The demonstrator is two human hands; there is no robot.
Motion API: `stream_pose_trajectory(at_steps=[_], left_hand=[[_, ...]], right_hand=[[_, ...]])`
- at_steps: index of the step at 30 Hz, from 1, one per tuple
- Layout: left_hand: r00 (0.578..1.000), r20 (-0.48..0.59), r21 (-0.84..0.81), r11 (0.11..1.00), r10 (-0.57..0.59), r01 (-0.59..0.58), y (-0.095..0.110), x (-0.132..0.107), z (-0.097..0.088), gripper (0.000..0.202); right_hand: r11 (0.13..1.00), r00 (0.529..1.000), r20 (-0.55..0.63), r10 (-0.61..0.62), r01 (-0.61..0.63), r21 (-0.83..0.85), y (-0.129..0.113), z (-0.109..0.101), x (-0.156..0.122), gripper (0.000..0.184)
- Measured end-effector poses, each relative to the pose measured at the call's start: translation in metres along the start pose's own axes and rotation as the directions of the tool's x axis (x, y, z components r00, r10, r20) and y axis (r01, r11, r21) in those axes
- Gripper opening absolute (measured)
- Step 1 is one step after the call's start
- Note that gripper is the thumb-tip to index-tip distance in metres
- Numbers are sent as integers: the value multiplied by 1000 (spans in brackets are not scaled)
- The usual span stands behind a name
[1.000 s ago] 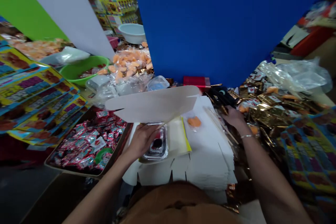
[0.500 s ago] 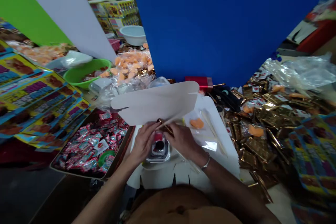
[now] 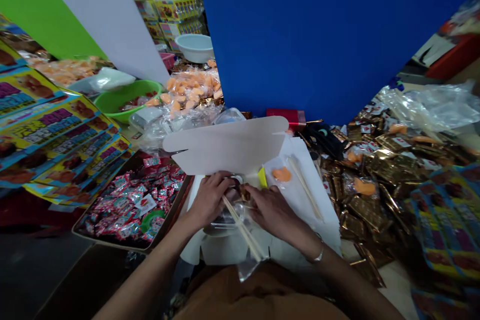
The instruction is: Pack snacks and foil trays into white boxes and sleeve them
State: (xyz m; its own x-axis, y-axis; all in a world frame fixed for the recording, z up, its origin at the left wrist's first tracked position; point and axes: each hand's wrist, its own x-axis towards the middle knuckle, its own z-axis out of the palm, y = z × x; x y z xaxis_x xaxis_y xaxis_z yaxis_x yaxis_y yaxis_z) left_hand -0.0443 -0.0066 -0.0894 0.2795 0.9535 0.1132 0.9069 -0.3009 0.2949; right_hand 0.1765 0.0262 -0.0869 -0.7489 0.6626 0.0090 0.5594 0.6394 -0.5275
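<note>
A white cardboard box (image 3: 225, 148) stands open with its lid raised. Inside is a clear plastic tub (image 3: 221, 230), largely covered by my hands. My left hand (image 3: 210, 201) reaches in from the left, its fingers curled over the tub and the tips hidden. My right hand (image 3: 270, 210) comes from the right with bent fingers, the tips at a small gold-wrapped packet (image 3: 245, 193). Pale wooden sticks (image 3: 243, 232) in a clear sleeve lie slanting between both hands, their near end over the box's front edge. What each hand grips is unclear.
Left stands a carton of small red-and-blue sachets (image 3: 131, 205) beside printed boxes (image 3: 63, 130). An orange piece (image 3: 281, 175) and more sticks (image 3: 305, 187) lie on white card to the right. Gold packets (image 3: 369, 205) heap farther right. A green basin (image 3: 127, 100) is behind.
The gold packet has gone lower between my hands. The sticks have swung to point toward me, in their clear sleeve. A yellow flap now shows beside my right hand.
</note>
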Motion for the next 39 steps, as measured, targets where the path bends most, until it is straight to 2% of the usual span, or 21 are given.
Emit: stream_pose_trajectory(at_steps=[3,6,8,10,12,14,16,17,18,20,21,22,24,25,27,29,30,32,34,36,39], left_hand=[[998,43,45,997,54,-56,0,0,0,35],[999,33,93,996,6,-9,-1,1,4,27],[1000,-2,86,996,-25,26,-2,1,7,22],[999,-23,53,998,-42,44,-3,1,8,22],[999,-24,22,999,-45,45,-4,0,8,24],[999,-26,0,1000,-27,27,-4,-1,6,25],[999,-40,-9,1000,-2,1,-5,-1,5,27],[999,-45,-10,1000,4,-4,-5,-1,5,28],[999,-47,-6,1000,1,-2,-4,-1,5,29],[999,-40,21,1000,-23,24,-3,-2,5,31],[999,-32,44,998,-37,38,-3,-3,5,32],[998,-34,68,996,-48,51,-1,-5,4,33],[999,-36,86,996,-35,38,1,-9,1,39],[999,-42,71,997,-12,15,3,-11,-1,46],[997,-70,13,999,42,-41,4,-14,-5,61],[993,-88,-46,995,83,-87,3,-13,-5,57],[992,-95,-66,993,87,-94,2,-12,-4,49],[993,-96,-92,993,62,-71,-1,-8,1,39],[990,-142,-98,995,6,-20,-3,-7,6,34],[972,-231,-108,994,-36,11,-5,-9,8,31],[900,-435,-38,999,-15,-2,-8,-13,2,24]], right_hand=[[1000,1000,-6,-2,2,-29,-9,9,2,53],[995,997,-19,-80,81,56,-17,9,-8,67],[981,990,-6,-144,144,128,-13,-1,-23,56],[967,990,-8,-144,143,209,8,-18,-43,45],[966,996,-73,-46,63,250,42,-36,-63,42],[985,967,-221,128,-99,140,76,-48,-75,42],[974,908,-365,204,-225,-17,89,-49,-76,49],[973,904,-386,182,-222,-60,83,-45,-73,58],[984,920,-370,127,-163,-68,70,-38,-68,68],[995,959,-268,-87,94,14,29,-19,-53,82],[969,945,-238,-222,241,52,7,-10,-44,77],[922,906,-234,-354,380,76,-13,-1,-33,63],[844,841,-321,-436,506,180,-37,12,-11,32],[828,845,-385,-371,489,275,-41,16,0,22],[781,900,-423,-102,336,527,-34,18,19,19],[721,940,-324,109,149,676,-20,15,29,21],[741,944,-292,156,84,666,-13,13,30,20],[873,929,-317,189,-11,488,-3,6,26,27],[958,898,-359,256,-186,218,3,0,19,50],[927,888,-277,368,-373,34,7,-4,15,55],[860,867,-23,498,-497,-115,11,-9,23,32]])
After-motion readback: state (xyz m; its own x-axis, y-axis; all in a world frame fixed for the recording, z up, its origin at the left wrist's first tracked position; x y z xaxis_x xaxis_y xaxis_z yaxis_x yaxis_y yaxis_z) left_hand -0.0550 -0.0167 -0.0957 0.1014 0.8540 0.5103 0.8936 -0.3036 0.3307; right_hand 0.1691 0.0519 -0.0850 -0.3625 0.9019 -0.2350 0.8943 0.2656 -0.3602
